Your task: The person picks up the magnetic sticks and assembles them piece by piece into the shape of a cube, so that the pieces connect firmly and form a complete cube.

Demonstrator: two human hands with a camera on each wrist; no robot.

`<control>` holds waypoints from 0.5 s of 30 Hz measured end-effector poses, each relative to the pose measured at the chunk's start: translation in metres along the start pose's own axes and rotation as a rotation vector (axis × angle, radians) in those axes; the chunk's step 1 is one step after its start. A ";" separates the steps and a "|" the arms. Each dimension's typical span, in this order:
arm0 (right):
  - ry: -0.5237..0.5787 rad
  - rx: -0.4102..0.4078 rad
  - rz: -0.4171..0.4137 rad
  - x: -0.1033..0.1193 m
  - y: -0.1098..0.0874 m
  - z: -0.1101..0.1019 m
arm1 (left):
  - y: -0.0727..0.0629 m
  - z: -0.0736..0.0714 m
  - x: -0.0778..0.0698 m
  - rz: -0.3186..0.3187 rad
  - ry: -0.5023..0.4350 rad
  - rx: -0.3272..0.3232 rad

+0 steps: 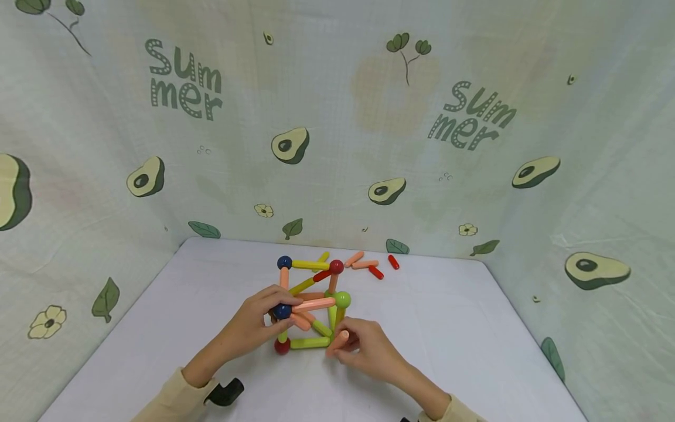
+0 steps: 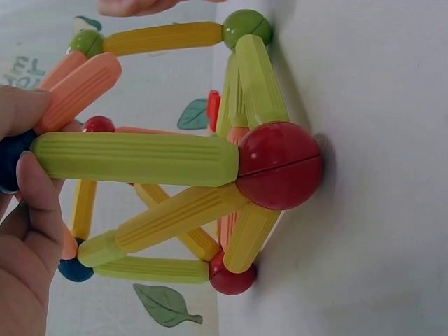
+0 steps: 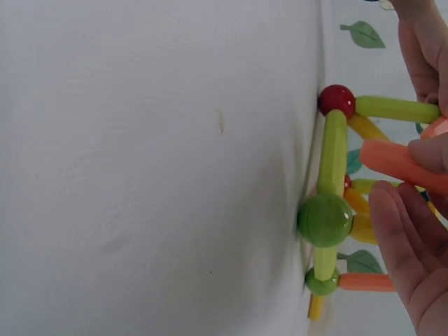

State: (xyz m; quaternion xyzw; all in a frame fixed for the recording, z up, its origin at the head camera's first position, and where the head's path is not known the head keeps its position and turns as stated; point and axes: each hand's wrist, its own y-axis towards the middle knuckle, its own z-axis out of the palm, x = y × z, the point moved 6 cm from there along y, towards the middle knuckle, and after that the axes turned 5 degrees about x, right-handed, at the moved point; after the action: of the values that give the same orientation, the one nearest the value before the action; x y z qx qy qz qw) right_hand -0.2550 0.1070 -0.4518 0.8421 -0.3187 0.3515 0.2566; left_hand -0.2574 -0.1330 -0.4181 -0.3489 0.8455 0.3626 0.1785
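A cube-like frame of coloured magnetic sticks and balls stands on the table, with a red ball [image 2: 280, 166] at its near bottom left corner. At the near top left corner, my left hand [image 1: 257, 316] grips a blue ball [image 1: 282, 311]. From that ball an orange stick [image 1: 315, 304] reaches to a light green ball [image 1: 343, 300] at the top right. My right hand [image 1: 369, 347] pinches a separate orange stick [image 3: 395, 162] between thumb and fingers, beside the frame's near right side. The bottom green ball [image 3: 325, 220] there is hidden in the head view.
Behind the frame lie loose orange sticks [image 1: 365, 264], short red sticks [image 1: 393, 262] and a yellow-green stick [image 1: 324, 257]. The white tabletop [image 1: 448, 316] stretches to either side. A printed cloth [image 1: 337, 176] hangs around the table's back and sides.
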 end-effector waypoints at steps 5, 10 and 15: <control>-0.045 -0.013 0.063 -0.003 -0.002 -0.003 | 0.000 0.000 0.000 0.011 0.002 0.000; -0.056 -0.030 0.085 -0.005 -0.002 -0.004 | 0.001 0.000 0.000 -0.008 -0.013 0.011; -0.073 -0.036 0.093 -0.005 -0.001 -0.004 | 0.000 0.000 0.000 -0.004 -0.014 0.011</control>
State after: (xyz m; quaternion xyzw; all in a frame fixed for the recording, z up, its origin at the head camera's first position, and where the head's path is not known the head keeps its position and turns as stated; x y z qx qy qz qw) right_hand -0.2586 0.1121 -0.4537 0.8339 -0.3730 0.3261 0.2433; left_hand -0.2578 -0.1327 -0.4181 -0.3473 0.8455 0.3600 0.1870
